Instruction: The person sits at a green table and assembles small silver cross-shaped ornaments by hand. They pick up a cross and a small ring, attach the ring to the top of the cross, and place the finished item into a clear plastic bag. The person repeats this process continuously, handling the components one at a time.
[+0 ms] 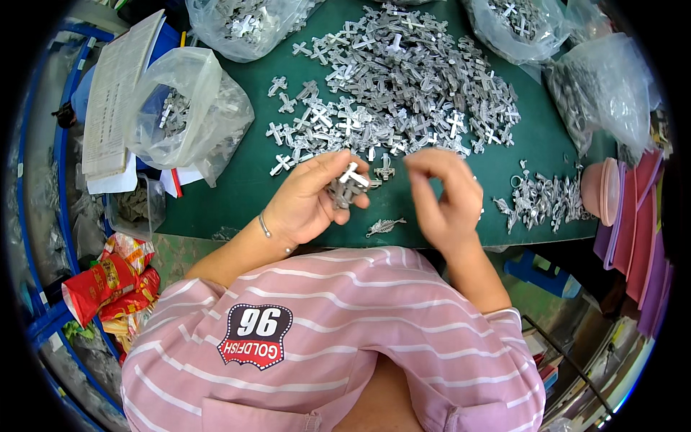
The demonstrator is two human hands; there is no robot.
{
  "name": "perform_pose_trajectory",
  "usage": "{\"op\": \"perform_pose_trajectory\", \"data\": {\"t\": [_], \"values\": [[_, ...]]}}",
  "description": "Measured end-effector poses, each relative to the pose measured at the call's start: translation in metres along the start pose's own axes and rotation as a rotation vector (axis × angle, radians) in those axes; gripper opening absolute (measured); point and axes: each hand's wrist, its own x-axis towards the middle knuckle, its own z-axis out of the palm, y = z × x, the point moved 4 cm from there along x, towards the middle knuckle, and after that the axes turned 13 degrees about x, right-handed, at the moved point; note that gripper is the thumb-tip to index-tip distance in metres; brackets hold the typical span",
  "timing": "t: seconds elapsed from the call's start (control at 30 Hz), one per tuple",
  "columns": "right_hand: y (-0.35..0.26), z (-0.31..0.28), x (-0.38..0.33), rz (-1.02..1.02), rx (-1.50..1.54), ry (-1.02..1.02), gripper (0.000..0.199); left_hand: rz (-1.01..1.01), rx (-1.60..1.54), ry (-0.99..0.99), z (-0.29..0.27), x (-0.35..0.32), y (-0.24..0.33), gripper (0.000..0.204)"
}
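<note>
My left hand point(311, 196) is closed around a small bunch of silver-grey metal cross pieces point(350, 180), with a bright one on top. To its right, my right hand point(448, 193) is raised over the table, a little blurred. Its thumb and forefinger curve toward each other in a pinch; whatever may be between the tips is too small to make out. Just beyond the hands spreads a large heap of metal cross pieces point(403, 79). One loose piece point(384, 168) lies between the hands and the heap. A fish-bone-shaped metal piece point(386, 227) rests near the table's front edge.
Clear plastic bags of metal pieces stand at the left point(216, 108), back left point(241, 29), back right point(518, 32) and right point(604, 90) of the green table point(270, 209). Small metal parts point(547, 198) lie beside a pink cup point(603, 191). Papers point(119, 101) lean at the left.
</note>
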Motion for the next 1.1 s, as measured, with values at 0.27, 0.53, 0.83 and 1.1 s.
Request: {"op": "perform_pose_trajectory", "data": {"t": [0.27, 0.53, 0.83, 1.1], "values": [[0.024, 0.02, -0.013, 0.163, -0.266, -0.246, 0.016, 0.109, 0.166, 0.152, -0.007, -0.003, 0.015, 0.02], [0.031, 0.013, -0.02, 0.249, -0.142, -0.118, 0.017, 0.021, 0.319, 0.222, 0.001, -0.004, 0.01, 0.01], [0.031, 0.018, -0.024, 0.508, 0.307, -0.039, 0.027, 0.028, 0.425, 0.276, 0.004, -0.003, 0.012, 0.018], [0.027, 0.021, -0.024, 0.625, 0.787, 0.052, 0.032, 0.005, 0.426, 0.22, 0.004, -0.001, 0.008, 0.017]]}}
